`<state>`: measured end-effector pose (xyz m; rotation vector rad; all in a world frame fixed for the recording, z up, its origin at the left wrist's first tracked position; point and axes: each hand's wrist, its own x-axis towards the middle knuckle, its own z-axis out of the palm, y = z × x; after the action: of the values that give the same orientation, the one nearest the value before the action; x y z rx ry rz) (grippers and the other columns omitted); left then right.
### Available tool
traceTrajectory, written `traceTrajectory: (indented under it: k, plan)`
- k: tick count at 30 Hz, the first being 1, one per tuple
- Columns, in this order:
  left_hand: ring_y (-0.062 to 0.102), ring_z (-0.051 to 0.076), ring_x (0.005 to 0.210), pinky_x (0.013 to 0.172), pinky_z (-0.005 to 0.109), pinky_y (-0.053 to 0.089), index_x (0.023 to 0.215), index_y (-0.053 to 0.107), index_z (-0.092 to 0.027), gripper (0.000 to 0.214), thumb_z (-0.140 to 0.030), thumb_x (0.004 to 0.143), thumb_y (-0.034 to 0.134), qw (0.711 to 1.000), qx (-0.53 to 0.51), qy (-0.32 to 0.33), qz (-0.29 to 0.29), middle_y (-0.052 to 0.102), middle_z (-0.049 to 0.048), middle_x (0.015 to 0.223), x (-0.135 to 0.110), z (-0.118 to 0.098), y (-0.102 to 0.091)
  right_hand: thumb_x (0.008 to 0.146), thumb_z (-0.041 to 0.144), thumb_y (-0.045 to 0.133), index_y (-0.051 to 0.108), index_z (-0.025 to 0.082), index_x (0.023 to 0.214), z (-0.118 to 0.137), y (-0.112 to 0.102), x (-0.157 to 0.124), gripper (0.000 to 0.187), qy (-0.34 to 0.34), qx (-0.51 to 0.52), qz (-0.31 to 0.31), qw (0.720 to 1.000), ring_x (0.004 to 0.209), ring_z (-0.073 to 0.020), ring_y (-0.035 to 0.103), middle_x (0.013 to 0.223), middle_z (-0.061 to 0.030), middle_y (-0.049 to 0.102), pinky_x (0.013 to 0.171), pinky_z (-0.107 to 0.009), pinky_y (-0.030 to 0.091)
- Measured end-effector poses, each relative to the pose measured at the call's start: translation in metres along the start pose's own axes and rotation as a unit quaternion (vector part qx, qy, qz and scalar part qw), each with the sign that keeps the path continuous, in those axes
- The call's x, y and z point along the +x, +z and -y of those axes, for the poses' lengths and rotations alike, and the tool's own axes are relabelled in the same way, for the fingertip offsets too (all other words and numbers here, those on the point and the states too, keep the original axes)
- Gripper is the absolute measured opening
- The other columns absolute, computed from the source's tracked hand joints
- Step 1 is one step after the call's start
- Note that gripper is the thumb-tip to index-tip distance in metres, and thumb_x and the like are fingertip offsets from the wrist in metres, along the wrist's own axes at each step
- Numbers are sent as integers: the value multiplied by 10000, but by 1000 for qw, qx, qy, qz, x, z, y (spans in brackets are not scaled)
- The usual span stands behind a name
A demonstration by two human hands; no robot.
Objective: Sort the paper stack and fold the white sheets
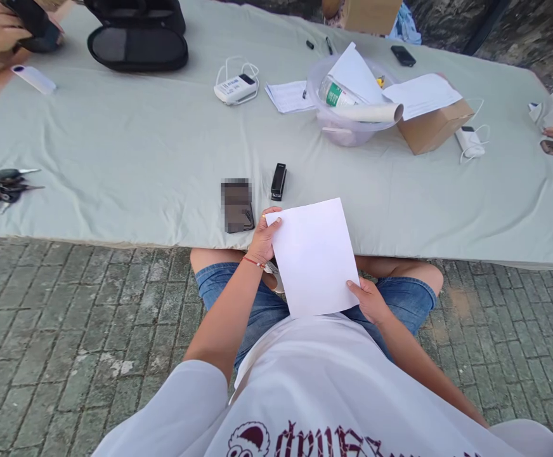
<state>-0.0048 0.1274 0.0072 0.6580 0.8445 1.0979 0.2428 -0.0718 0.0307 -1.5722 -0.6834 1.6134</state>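
Fingers [277, 223] of the left hand [262, 240] pinch a white paper sheet [315, 260] at its far left corner, thumb on top, while the right hand [370, 299] grips the right edge toward its near end, the thumb pressed on the face and the other fingers mostly hidden beneath. The sheet spans the near edge of a cloth-covered table [138, 146] and the seated person's denim shorts [260, 317]; whether its far part touches the cloth cannot be told.

The work appears to be at the holding stage: the sheet is secured in both hands, not set down, its upper face showing no discernible print or fold. What remains cannot be judged from this view. A black stapler [279, 181] lies untouched just beyond the sheet, with a dark, partly blurred item [237, 208] to its left.

The sheet's long axis runs near to far, its far end leaning left and its near edge toward the person's shirt [314, 374]. Which end is the top is unclear.
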Motion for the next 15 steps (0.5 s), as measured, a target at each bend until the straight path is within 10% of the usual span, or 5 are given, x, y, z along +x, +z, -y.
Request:
traceTrajectory:
  k: [15]
  plan:
    - [627, 155, 702, 618, 275, 535, 1057, 542, -242, 451, -390, 700, 775, 1000, 12, 8, -19, 630, 10, 847, -1, 1, 0, 801, 502, 677, 676, 257, 1103, 2, 8, -2, 388, 6, 73, -5, 997, 1013, -264, 666, 1120, -39, 715, 929, -402, 503]
